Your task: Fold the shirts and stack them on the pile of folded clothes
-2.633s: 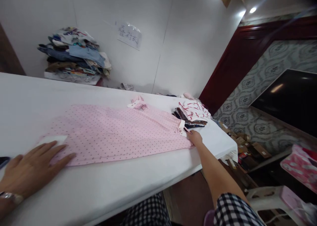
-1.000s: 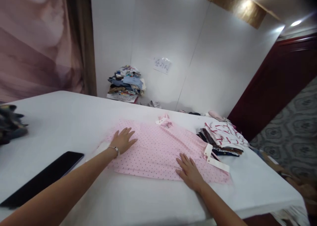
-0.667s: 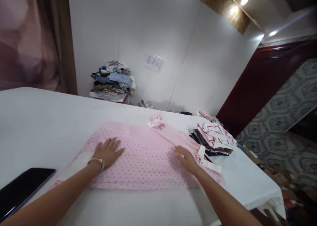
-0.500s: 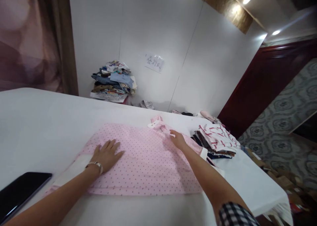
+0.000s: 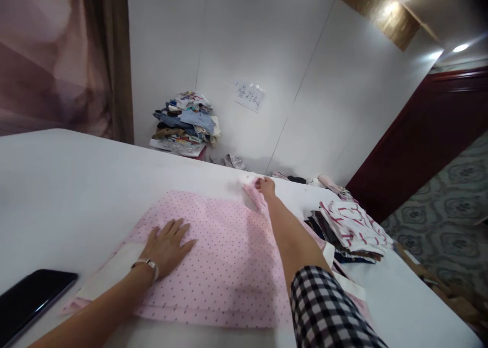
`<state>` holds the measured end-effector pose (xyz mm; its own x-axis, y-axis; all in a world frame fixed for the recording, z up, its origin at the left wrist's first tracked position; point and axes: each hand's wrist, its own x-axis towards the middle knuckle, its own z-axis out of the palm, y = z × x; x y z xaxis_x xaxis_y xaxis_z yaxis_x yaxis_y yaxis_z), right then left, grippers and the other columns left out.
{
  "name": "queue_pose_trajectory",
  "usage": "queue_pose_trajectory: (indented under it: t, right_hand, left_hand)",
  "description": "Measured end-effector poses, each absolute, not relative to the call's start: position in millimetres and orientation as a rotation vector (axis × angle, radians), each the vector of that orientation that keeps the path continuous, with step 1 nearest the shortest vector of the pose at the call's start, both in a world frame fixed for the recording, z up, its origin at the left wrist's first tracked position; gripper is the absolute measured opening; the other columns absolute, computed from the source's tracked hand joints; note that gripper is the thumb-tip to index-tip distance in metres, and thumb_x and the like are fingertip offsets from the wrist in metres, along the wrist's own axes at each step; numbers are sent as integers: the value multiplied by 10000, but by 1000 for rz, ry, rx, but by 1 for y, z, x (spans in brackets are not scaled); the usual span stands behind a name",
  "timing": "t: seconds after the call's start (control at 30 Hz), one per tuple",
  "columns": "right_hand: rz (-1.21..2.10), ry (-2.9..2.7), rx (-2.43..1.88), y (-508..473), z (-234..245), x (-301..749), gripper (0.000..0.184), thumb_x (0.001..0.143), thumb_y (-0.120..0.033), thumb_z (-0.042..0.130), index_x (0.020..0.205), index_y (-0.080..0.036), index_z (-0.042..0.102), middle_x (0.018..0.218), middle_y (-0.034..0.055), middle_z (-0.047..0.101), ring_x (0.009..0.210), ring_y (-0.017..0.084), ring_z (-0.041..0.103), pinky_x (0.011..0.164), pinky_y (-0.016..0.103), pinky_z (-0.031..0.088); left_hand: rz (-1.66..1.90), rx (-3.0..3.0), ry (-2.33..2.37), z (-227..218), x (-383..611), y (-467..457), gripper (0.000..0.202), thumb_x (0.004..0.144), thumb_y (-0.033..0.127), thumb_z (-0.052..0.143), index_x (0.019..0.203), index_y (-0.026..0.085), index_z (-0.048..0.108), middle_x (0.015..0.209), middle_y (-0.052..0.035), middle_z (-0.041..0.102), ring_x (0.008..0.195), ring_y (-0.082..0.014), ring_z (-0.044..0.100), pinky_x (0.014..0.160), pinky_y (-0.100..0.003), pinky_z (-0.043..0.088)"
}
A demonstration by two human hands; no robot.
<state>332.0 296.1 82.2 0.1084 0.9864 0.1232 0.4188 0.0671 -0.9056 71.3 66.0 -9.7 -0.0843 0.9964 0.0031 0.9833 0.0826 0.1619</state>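
Observation:
A pink dotted shirt (image 5: 224,256) with white trim lies spread on the white table (image 5: 95,185). My left hand (image 5: 168,246), with a bracelet at the wrist, rests flat on the shirt's left part, fingers spread. At the shirt's far edge my right hand (image 5: 267,186) is closed on its collar end, which is lifted and slightly blurred. My right forearm crosses over the shirt's right side and hides part of it. White cuff-like bands show at the shirt's left and right.
A black phone (image 5: 34,302) lies at the near left. Folded clothes (image 5: 354,226) are stacked on the right, beside the shirt. Behind the table stands a tall clothes pile (image 5: 186,121), below a paper sign (image 5: 249,96) on the wall.
My right hand has moved away from me to the far edge and taken hold of the collar end, pulling it up. The left hand stays flat. The view has shifted slightly.

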Motion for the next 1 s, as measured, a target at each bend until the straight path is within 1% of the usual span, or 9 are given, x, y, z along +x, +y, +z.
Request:
queue_pose_trajectory:
  t: [0.17, 0.33, 0.43, 0.6, 0.7, 0.77, 0.83, 0.9, 1.0]
  right_hand:
    - [779, -1180, -1236, 305, 164, 360, 274, 942, -317, 318, 1025, -196, 550, 772, 2, 660, 621, 82, 609, 545, 176, 495]
    - [956, -868, -639, 272, 230, 414, 225, 903, -303, 407, 1013, -196, 572, 788, -4, 653, 683, 114, 631, 582, 235, 539]
    - [936, -871, -461, 236, 259, 451, 193, 892, -271, 422, 963, -209, 591, 829, -14, 656, 732, 116, 638, 623, 254, 552]
    - [833, -890, -387, 166, 284, 511, 186, 880, -264, 446, 860, -203, 620, 857, -1, 663, 800, 138, 652, 666, 285, 563]
    - [788, -849, -467, 136, 282, 537, 200, 881, -256, 442, 814, -215, 626, 829, -5, 658, 763, 133, 657, 605, 256, 559]
    - [781, -813, -523, 126, 276, 548, 216, 883, -238, 431, 798, -230, 629, 809, -12, 654, 737, 125, 658, 552, 226, 548]
    - [781, -785, -556, 124, 271, 554, 226, 879, -218, 424, 794, -246, 632, 793, -18, 653, 722, 124, 658, 526, 219, 547]
    - [784, -769, -575, 125, 268, 556, 227, 873, -210, 425, 796, -258, 633, 783, -19, 652, 715, 127, 659, 524, 228, 555]
    - [795, -771, -602, 128, 269, 554, 202, 863, -228, 444, 815, -269, 636, 782, -18, 650, 705, 136, 658, 512, 242, 560]
  left_hand:
    - [206, 2053, 2201, -11, 71, 68, 724, 850, 586, 205, 1430, 173, 336, 1535, -55, 183, 1421, -290, 119, 1139, -569, 113]
    - [199, 2050, 2212, -11, 71, 71, 719, 845, 570, 216, 1431, 172, 335, 1539, -58, 173, 1421, -292, 116, 1136, -567, 111]
    - [194, 2046, 2200, -11, 71, 69, 723, 845, 574, 206, 1433, 173, 332, 1542, -59, 168, 1422, -289, 113, 1137, -559, 108]
    - [207, 2001, 2168, -6, 68, 72, 716, 838, 592, 232, 1421, 196, 361, 1541, -48, 184, 1421, -279, 123, 1141, -546, 118]
    - [226, 1905, 2156, 9, 63, 88, 705, 844, 598, 219, 1374, 191, 440, 1498, -78, 313, 1384, -294, 251, 1110, -546, 221]
    - [256, 1946, 2175, 23, 63, 106, 712, 854, 584, 215, 1379, 152, 426, 1482, -116, 340, 1361, -311, 296, 1095, -553, 247]
    - [264, 2108, 2157, 37, 67, 128, 678, 864, 508, 278, 1421, 126, 341, 1508, -128, 279, 1382, -307, 246, 1111, -541, 217]
    - [224, 2257, 2070, 45, 75, 150, 637, 849, 341, 350, 1452, 153, 266, 1538, -90, 208, 1413, -263, 165, 1138, -496, 175]
    - [148, 2326, 1985, 47, 91, 179, 730, 761, 124, 379, 1467, 202, 210, 1556, -34, 142, 1428, -206, 102, 1153, -462, 142]
